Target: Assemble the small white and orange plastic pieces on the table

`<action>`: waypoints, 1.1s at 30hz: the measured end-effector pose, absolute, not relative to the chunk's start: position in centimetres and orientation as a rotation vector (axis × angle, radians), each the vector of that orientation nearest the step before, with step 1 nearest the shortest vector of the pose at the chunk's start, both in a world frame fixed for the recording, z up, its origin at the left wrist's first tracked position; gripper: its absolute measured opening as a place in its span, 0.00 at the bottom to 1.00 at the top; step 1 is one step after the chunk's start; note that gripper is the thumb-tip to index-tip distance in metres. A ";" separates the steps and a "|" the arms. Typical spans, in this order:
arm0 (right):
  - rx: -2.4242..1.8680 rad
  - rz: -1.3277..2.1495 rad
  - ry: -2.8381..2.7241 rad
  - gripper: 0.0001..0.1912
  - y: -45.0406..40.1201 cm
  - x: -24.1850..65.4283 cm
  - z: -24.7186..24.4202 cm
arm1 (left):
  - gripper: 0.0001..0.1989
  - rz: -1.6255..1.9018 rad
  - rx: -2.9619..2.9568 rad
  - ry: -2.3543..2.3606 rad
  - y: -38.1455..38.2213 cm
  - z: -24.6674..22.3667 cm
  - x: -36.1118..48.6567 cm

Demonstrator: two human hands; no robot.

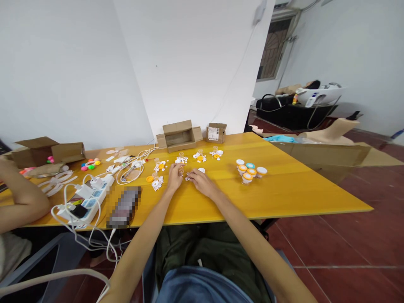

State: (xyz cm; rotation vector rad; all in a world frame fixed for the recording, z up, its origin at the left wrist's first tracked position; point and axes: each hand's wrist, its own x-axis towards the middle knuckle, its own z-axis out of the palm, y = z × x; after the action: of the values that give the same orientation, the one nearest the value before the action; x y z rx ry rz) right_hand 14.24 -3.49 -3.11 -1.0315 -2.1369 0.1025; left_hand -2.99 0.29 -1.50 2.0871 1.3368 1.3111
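Note:
My left hand (174, 176) rests low over the table with its fingers closed around a small clear cup (181, 171), which they partly hide. Close beside it, my right hand (202, 182) pinches a small white piece with dark spots (188, 177); its exact kind is too small to make out. A white round lid (201, 170) lies just beyond my right hand. Around the hands are little sets of clear cups, orange rings (150, 179), white lids and white cut-out pieces (157, 184). To the right stands a group of small lidded jars (247, 178) with white, orange and teal tops.
Two cardboard boxes, one open (179, 141) and one smaller (216, 133), stand against the wall. At left are a phone (124, 206), a power strip (94, 200) with white cables, coloured balls (91, 166) and another person's arm (22, 189). The yellow table's edge (303, 214) runs before me.

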 end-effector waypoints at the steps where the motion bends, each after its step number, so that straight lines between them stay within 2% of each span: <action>1: -1.039 0.096 -2.143 0.12 -3.6 14.3 -3.0 | 0.28 1.316 2.093 1.337 0.3 -1.6 -3.0; 11: -1.117 -0.030 -2.178 0.08 -4.2 14.3 -2.3 | 0.29 1.341 2.125 1.312 0.5 -1.9 -3.1; 22: -1.069 -0.045 -2.221 0.13 -4.2 13.9 -2.6 | 0.28 1.340 2.090 1.291 0.1 -1.5 -2.9; 30: -1.123 0.016 -2.167 0.05 -4.4 14.3 -2.2 | 0.25 1.387 2.011 1.353 0.0 -1.1 -2.4; 33: -1.108 0.054 -2.155 0.06 -4.4 14.4 -2.1 | 0.26 1.376 2.028 1.373 0.0 -1.2 -2.4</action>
State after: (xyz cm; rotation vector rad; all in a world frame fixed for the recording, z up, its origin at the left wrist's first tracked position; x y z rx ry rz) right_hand 14.40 -4.42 -2.09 -1.1084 -2.1547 0.0541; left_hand -2.37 -0.04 -1.19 2.0276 1.3728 1.3764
